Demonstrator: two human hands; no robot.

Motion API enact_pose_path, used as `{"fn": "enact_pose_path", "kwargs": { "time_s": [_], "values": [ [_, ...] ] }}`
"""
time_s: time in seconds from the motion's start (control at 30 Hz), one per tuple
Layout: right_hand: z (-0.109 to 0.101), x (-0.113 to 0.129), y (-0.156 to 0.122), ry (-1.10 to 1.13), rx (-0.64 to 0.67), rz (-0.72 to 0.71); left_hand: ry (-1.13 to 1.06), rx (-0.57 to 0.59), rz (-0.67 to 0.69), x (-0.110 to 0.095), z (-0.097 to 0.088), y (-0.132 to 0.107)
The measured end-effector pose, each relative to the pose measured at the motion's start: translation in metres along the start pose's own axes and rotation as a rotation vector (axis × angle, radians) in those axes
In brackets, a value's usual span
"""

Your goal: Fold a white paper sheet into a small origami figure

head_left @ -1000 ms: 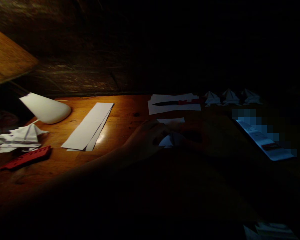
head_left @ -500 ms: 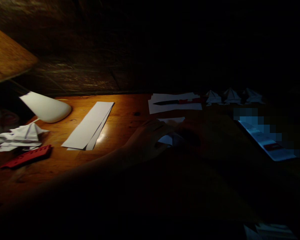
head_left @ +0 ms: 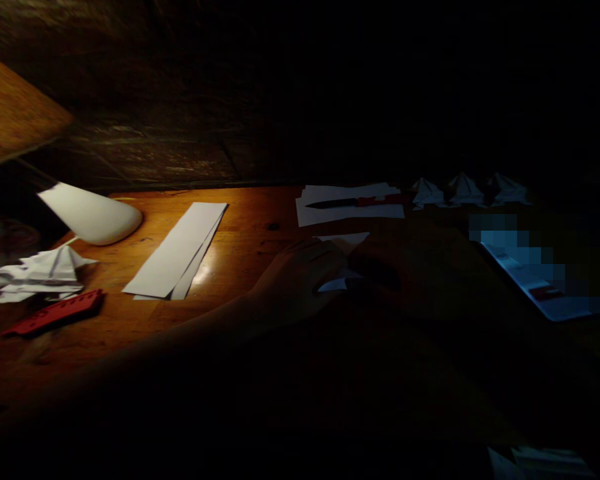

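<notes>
A small white piece of paper (head_left: 334,285), partly folded, lies between my hands over the dim middle of the table. My left hand (head_left: 305,270) reaches in from the left with its fingers closed on the paper. From the right, my right hand (head_left: 387,267) meets the same paper; it is in deep shadow, with its fingers bent against it. A flap of the paper shows beyond the fingertips. Just behind the hands, a knife (head_left: 334,203) with a dark blade and red handle rests on white paper sheets (head_left: 353,218).
Long paper strips (head_left: 175,253) lie left of my hands. Farther left are a lamp (head_left: 93,217), a folded paper piece (head_left: 45,270) and a red perforated object (head_left: 55,315). Three folded paper shapes (head_left: 466,191) stand at the back right. A lit phone (head_left: 535,283) lies at right.
My hands have stayed in nearly the same place. The paper between them has shifted and flattened slightly, showing a narrower white patch below the fingers.
</notes>
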State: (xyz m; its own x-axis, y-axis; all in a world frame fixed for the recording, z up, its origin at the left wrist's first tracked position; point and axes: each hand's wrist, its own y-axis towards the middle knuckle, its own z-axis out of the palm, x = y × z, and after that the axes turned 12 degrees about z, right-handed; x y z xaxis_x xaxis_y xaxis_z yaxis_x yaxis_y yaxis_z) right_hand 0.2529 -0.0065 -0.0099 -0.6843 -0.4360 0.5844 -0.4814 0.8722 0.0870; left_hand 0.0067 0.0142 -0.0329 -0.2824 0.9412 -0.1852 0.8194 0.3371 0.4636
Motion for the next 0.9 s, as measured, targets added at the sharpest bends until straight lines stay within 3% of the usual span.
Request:
{"fn": "enact_pose_path", "kwargs": {
  "time_s": [0.57, 0.77, 0.9],
  "values": [
    [0.014, -0.005, 0.002, -0.044, -0.083, 0.004, 0.078, 0.055, 0.034, -0.004, -0.004, 0.005],
    [0.001, 0.002, -0.001, -0.029, -0.034, -0.022, 0.069, 0.027, 0.023, -0.007, -0.003, 0.004],
    [-0.011, 0.01, -0.002, 0.029, 0.057, 0.012, 0.11, -0.031, 0.089, -0.007, -0.002, 0.001]
  ]
}}
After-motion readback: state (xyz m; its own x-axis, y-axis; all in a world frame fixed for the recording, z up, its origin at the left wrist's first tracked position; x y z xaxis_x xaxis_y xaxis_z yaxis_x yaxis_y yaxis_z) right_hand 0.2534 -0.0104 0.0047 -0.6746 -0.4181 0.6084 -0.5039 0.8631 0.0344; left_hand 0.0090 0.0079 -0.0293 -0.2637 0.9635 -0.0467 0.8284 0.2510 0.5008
